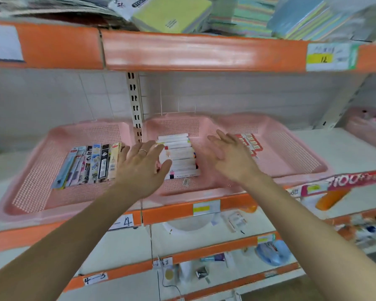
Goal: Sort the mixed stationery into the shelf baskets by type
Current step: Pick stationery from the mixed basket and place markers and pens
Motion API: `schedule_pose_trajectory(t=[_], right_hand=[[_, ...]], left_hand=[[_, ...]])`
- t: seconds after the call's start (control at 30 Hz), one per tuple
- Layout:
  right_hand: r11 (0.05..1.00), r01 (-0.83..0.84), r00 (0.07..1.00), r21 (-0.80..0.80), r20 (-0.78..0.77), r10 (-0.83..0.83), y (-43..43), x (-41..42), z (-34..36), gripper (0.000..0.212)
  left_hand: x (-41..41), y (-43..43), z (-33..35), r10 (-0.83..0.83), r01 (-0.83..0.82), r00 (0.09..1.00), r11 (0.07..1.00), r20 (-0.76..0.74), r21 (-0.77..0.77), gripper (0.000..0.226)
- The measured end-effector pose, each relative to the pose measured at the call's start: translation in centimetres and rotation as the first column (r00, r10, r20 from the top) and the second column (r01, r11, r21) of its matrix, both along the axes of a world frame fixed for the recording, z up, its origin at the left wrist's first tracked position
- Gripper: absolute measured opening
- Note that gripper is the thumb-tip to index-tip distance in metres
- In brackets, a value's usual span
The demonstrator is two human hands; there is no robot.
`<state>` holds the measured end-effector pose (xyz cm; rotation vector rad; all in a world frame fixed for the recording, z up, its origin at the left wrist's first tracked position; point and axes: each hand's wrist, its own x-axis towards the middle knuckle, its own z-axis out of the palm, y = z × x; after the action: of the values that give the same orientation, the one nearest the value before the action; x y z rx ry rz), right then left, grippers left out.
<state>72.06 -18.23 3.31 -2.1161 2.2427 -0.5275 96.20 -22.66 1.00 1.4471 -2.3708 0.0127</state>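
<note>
While both arms reach over the shelf, the left hand (139, 168) and right hand (230, 157), fingers spread and holding nothing, flank the white packs (178, 155) stacked in the middle basket (178, 127) — carded pens (89, 166) lie in the left basket (30, 170), red-labelled packs (251, 144) in the right basket (291, 153).

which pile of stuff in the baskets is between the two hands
The stack of white boxes: it lies between the left hand and right hand. The pen packs lie further left, the red-labelled packs further right.

Mid-frame on the shelf (345, 148): left basket (30, 192) holds pen packs (91, 166), centre basket (178, 127) stacked boxes (180, 153), right basket (291, 153) perhaps cards (251, 142).
</note>
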Motion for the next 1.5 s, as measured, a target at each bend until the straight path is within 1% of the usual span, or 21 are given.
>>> schedule_pose_trajectory(t=[0.1, 0.2, 0.27, 0.33, 0.4, 0.43, 0.47, 0.53, 0.67, 0.77, 0.87, 1.0, 1.2, 1.3, 1.43, 1.5], right_hand=[[0.999, 0.044, 0.999, -0.022, 0.017, -0.044, 2.9, -0.3, -0.4, 0.055], [0.995, 0.095, 0.995, 0.009, 0.033, -0.095, 5.3, -1.8, -0.7, 0.054], [0.994, 0.109, 0.993, 0.001, 0.049, -0.109, 6.4, -3.3, -0.7, 0.054], [0.993, 0.117, 0.992, -0.017, 0.056, -0.116, 7.3, -5.3, -0.4, 0.055], [0.991, 0.133, 0.989, -0.02, 0.06, -0.132, 8.1, -7.8, -0.2, 0.056], [0.99, 0.143, 0.988, -0.017, 0.062, -0.142, 8.5, -9.2, -0.2, 0.056], [0.988, 0.151, 0.987, -0.014, 0.063, -0.15, 8.9, -10.8, -0.2, 0.057], [0.987, 0.161, 0.984, -0.007, 0.074, -0.16, 9.8, -14.3, -0.3, 0.058], [0.986, 0.165, 0.986, -0.001, 0.037, -0.165, 11.8, -22.5, -0.2, 0.058], [0.985, 0.17, 0.985, 0.005, 0.038, -0.17, 14.1, -29.6, 0.4, 0.058], [0.98, 0.198, 0.979, -0.007, 0.043, -0.198, 16.0, -35.3, 1.1, 0.056], [0.953, 0.302, 0.952, -0.015, 0.059, -0.3, 18.9, -43.2, 1.8, 0.055], [0.911, 0.412, 0.908, 0.021, 0.074, -0.413, 22.4, -52.0, 1.3, 0.055], [0.89, 0.454, 0.888, 0.031, 0.063, -0.455, 22.9, -55.9, 0.9, 0.055], [0.873, 0.487, 0.869, 0.035, 0.086, -0.488, 23.5, -60.5, 0.3, 0.052], [0.867, 0.498, 0.862, 0.027, 0.095, -0.499, 23.3, -62.9, 0.1, 0.055]], left_hand=[[-0.6, 1.8, -0.4, -0.009, 0.009, 1.0, 0.999, -0.003, 0.032, 0.056], [-1.8, 3.5, -0.7, -0.029, 0.03, 0.999, 0.998, -0.014, 0.057, 0.057], [-3.0, 4.5, -0.5, -0.037, 0.037, 0.999, 0.997, -0.001, 0.064, 0.059], [-4.7, 5.2, 0.1, -0.043, 0.043, 0.999, 0.996, -0.007, 0.079, 0.068], [-6.9, 5.9, 0.8, -0.049, 0.052, 0.998, 0.996, -0.042, 0.069, 0.082], [-8.3, 6.1, 1.0, -0.052, 0.054, 0.998, 0.997, -0.046, 0.055, 0.084], [-9.8, 6.3, 1.1, -0.054, 0.056, 0.998, 0.997, -0.04, 0.046, 0.082], [-13.4, 6.9, 1.2, -0.062, 0.063, 0.998, 0.997, -0.023, 0.044, 0.076], [-22.0, 8.7, 1.6, -0.067, 0.069, 0.997, 0.997, -0.034, 0.042, 0.084], [-29.5, 10.1, 2.0, -0.081, 0.085, 0.995, 0.995, -0.059, 0.056, 0.078], [-35.4, 11.0, 2.2, -0.096, 0.1, 0.993, 0.993, -0.071, 0.058, 0.067], [-44.0, 11.8, 2.4, -0.194, 0.199, 0.978, 0.978, -0.078, 0.064, 0.062], [-55.2, 12.3, 1.7, -0.325, 0.33, 0.942, 0.942, -0.086, 0.052, 0.059], [-60.6, 12.5, 1.4, -0.391, 0.396, 0.916, 0.917, -0.087, 0.044, 0.06], [-67.3, 12.5, 0.9, -0.459, 0.463, 0.886, 0.885, -0.065, 0.057, 0.058], [-70.6, 12.2, 0.9, -0.487, 0.491, 0.871, 0.87, -0.066, 0.054, 0.061]])
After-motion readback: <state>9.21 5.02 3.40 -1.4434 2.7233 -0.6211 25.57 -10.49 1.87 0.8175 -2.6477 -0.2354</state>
